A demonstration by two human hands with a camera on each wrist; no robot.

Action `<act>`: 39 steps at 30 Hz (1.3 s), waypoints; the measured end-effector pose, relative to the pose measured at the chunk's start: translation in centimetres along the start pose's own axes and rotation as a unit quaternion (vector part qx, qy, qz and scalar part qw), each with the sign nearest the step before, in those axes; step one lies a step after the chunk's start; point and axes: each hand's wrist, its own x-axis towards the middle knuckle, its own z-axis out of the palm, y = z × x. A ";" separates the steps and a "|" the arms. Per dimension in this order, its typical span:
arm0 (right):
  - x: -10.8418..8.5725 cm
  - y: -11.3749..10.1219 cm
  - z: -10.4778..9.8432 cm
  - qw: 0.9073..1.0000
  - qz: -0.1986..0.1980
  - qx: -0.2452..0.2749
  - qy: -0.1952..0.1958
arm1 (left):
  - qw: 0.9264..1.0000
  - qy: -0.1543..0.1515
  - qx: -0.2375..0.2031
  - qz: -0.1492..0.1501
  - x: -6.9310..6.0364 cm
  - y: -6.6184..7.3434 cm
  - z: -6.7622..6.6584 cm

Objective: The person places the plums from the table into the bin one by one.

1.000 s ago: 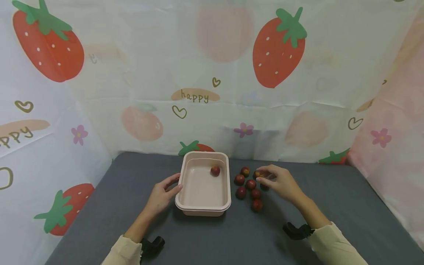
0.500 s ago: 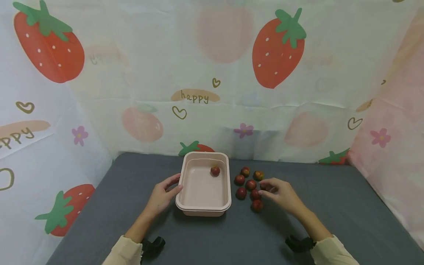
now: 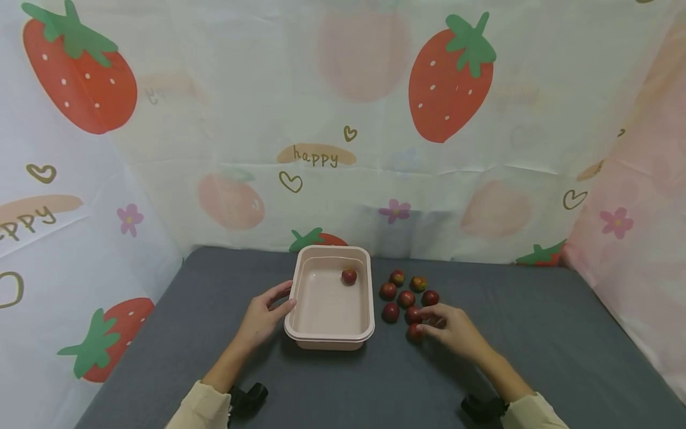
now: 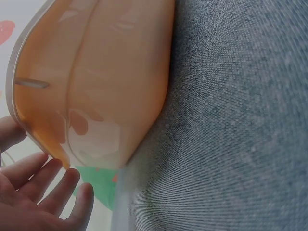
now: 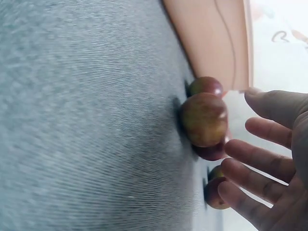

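Loosely parted, the fingers (image 5: 260,159) of the right hand (image 3: 452,326) hold nothing, poised beside the nearest fruit (image 3: 412,335); whether they touch it cannot be told. That fruit marks six o'clock in a cluster of eight round, dark red fruits (image 3: 406,298), with twelve meaning the far side throughout. The cluster sits on a grey worktop (image 3: 546,328), at three o'clock from a beige tray (image 3: 328,310). Along the tray's nine o'clock edge rest the relaxed fingers of the left hand (image 3: 262,316). Beyond, at twelve, hangs a strawberry-print backdrop (image 3: 321,202).

One inside fruit (image 3: 349,276) lies toward the tray's one o'clock corner; with eight outside, the work seems at an early stage.

Compared with one second ago, the right hand has come from the cluster's one o'clock down to its near end. The three-o'clock fruit (image 3: 430,298), partly covered then, shows fully. Tray, left hand and inside fruit look unmoved.
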 end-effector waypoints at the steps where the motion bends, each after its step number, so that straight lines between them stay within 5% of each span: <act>1: 0.0 0.1 0.1 1.000 0.001 0.000 -0.001 | 1.000 0.000 0.000 0.001 0.0 0.0 0.0; 39: -0.5 0.3 1.5 0.999 0.035 -0.036 -0.019 | 1.000 0.003 0.002 -0.003 0.1 -0.1 0.0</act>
